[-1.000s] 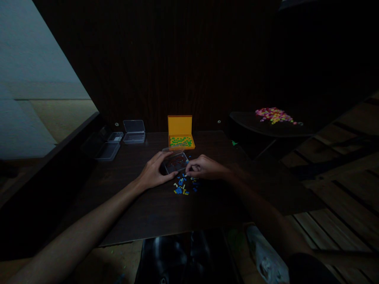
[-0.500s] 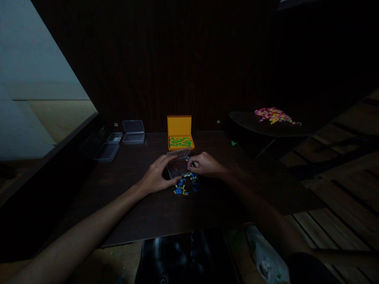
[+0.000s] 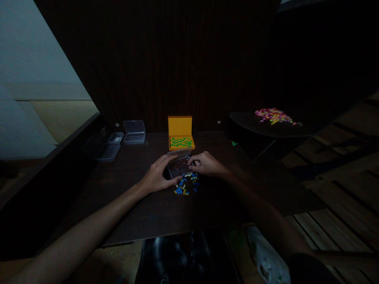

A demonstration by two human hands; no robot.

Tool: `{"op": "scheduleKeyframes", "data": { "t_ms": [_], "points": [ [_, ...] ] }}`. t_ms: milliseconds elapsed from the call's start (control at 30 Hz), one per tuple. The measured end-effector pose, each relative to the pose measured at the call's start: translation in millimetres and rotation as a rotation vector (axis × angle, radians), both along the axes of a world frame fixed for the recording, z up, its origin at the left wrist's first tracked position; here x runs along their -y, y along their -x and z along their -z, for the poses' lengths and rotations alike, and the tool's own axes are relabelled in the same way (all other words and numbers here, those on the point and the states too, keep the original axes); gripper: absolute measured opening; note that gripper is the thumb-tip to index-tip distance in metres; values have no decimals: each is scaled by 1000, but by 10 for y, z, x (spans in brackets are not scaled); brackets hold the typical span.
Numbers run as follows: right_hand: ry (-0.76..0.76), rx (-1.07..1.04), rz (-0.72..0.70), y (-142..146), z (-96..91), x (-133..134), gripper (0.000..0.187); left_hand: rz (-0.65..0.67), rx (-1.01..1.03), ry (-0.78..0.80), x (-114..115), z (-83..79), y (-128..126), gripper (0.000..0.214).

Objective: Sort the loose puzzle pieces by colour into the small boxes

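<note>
My left hand point(image 3: 160, 175) grips the left side of a clear plastic box point(image 3: 177, 169), thumb at its near edge and fingers at its far edge. The box lies on the dark table with its lid raised at the back. At its right side is my right hand point(image 3: 204, 163), fingers curled in a pinch by the rim; what they hold, if anything, is too small to make out. Small blue, yellow and pale toy bricks point(image 3: 179, 191) lie scattered just in front of the box, partly under my hands.
Behind the clear box stands an open yellow box point(image 3: 180, 125) with green pieces point(image 3: 181, 142). Open clear boxes point(image 3: 134, 137) sit at the back left. A pile of pink and yellow pieces point(image 3: 275, 116) lies on the right shelf point(image 3: 248, 120). A dark panel rises behind the table point(image 3: 142, 221).
My right hand's fingers have shifted slightly at the box's right side. My left hand keeps its grip on the box. The whole view has moved a little.
</note>
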State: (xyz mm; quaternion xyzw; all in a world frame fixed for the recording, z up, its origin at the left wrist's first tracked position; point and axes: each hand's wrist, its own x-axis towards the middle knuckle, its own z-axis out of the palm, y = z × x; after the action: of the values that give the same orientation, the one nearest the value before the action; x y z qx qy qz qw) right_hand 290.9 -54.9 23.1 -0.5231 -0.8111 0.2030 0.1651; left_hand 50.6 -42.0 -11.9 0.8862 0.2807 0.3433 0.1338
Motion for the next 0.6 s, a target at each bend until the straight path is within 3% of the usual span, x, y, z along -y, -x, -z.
{"op": "scheduleKeyframes", "data": {
  "t_ms": [200,300,400,500,600],
  "points": [
    [-26,-84,5,-15,13,-1,17,-16,-12,10,-1,-12,8,64],
    [-75,-232,78,-28,9,-2,19,-24,-10,14,-16,-9,16,64],
    [-31,-391,92,-45,-27,18,21,-47,-13,26,-37,-9,25,64],
    [76,-438,-27,-53,-66,54,21,-80,-3,29,-62,-7,36,63],
    [141,-338,-212,-26,-56,84,22,-104,7,23,-91,0,52,63]
  ]
}}
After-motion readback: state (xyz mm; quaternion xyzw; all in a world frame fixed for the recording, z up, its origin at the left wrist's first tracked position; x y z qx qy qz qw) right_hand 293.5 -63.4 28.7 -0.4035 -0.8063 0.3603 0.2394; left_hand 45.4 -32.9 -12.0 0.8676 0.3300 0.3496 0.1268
